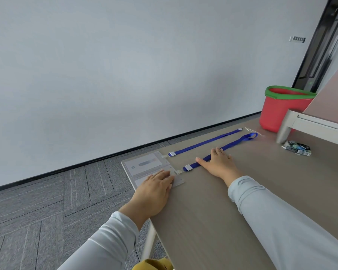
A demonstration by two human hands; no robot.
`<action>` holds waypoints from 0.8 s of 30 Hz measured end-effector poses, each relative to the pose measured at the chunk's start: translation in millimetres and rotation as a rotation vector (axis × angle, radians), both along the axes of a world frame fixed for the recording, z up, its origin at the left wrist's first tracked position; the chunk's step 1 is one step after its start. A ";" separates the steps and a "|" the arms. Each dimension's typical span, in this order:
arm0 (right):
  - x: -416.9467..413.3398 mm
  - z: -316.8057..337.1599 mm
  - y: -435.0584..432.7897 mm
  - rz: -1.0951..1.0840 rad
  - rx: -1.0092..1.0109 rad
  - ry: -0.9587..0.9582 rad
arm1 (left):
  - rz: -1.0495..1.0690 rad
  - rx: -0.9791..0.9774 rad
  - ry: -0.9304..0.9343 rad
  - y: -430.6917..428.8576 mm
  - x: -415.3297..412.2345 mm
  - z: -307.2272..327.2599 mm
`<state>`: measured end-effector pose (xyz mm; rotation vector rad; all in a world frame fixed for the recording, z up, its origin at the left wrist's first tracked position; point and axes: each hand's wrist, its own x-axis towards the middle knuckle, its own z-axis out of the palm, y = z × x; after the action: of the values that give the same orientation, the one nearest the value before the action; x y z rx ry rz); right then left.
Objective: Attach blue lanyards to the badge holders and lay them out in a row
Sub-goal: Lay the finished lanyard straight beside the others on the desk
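Two clear badge holders lie side by side at the table's left edge. The far badge holder (144, 164) has a blue lanyard (205, 142) clipped to it, stretched straight toward the right. The near badge holder (179, 181) is joined to a second blue lanyard (240, 140). My left hand (154, 191) lies flat on the near holder with straight fingers. My right hand (220, 164) presses flat on the second lanyard's strap, fingers spread, covering its middle part.
A red bucket with a green rim (281, 108) stands on the floor beyond the table's far end. A crumpled wrapper (297, 148) and a bit of clear plastic (252, 130) lie on the wooden table (213, 221). A white frame leg (285, 126) rises at right.
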<state>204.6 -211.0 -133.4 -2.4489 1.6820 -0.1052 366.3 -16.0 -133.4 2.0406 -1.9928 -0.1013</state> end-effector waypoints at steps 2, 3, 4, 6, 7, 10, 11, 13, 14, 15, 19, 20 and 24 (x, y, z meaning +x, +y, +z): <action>0.5 0.9 0.5 0.006 0.009 0.010 | 0.009 0.001 -0.002 0.5 0.5 -0.4; 0.8 1.4 0.5 0.010 0.012 0.014 | 0.013 0.002 -0.002 0.6 0.6 -0.5; 0.9 1.5 0.3 0.014 0.013 0.016 | 0.016 0.005 -0.001 0.9 0.7 -0.6; 0.9 2.0 0.5 0.016 0.016 0.018 | 0.015 0.015 0.005 0.8 0.9 -0.7; 0.6 2.1 0.5 0.015 0.016 0.018 | 0.014 0.019 0.007 0.4 0.8 -0.7; -0.3 2.8 1.5 0.019 0.017 -0.002 | 0.016 0.022 -0.007 -0.5 1.2 0.1; -0.5 3.1 2.1 0.023 0.010 -0.019 | 0.011 0.018 -0.017 -0.8 1.1 0.8; -1.5 3.7 3.4 0.030 -0.015 -0.060 | -0.001 0.011 -0.030 -2.2 -0.1 3.6; -2.6 3.6 3.5 0.032 -0.024 -0.079 | -0.004 0.010 -0.031 -4.0 -0.6 5.7; -4.0 3.8 3.7 0.033 -0.030 -0.093 | -0.004 0.011 -0.028 -6.7 -1.1 8.4; -13.7 3.9 2.7 0.050 -0.030 -0.102 | -0.030 0.035 -0.053 -27.4 -7.8 22.6; -16.6 4.1 1.5 0.055 -0.020 -0.101 | -0.047 0.047 -0.070 -34.6 -11.8 26.8; -25.0 5.6 -4.8 0.072 0.008 -0.082 | -0.126 0.084 -0.095 -68.0 -29.7 37.8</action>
<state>179.6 -215.7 -127.8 -2.4604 1.5556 -0.1866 336.6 -84.0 -95.6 2.0028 -2.2108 -0.1177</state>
